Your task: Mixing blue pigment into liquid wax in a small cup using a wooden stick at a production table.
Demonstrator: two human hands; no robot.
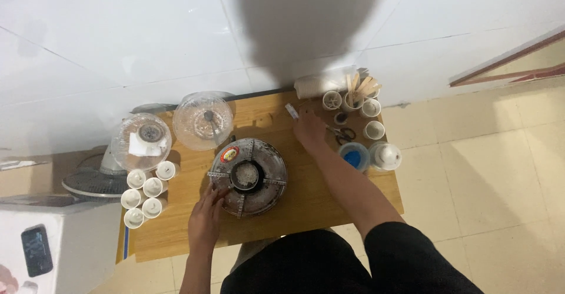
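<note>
My left hand (206, 214) is resting open on the round grey metal stove (248, 177) with a red oval label; my right hand (309, 130) is pinching a small white packet (292, 111) on the far wooden worktop (312, 203).

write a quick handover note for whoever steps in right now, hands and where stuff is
Left hand rests on the front left edge of the round gas burner; a small metal cup sits on its centre.
Right hand is stretched to the table's far side, holding a small white strip; scissors lie just right of it.
Six small white cups stand at the left, already filled with something pale.
More small cups on the right; their fill cannot be told.
</note>
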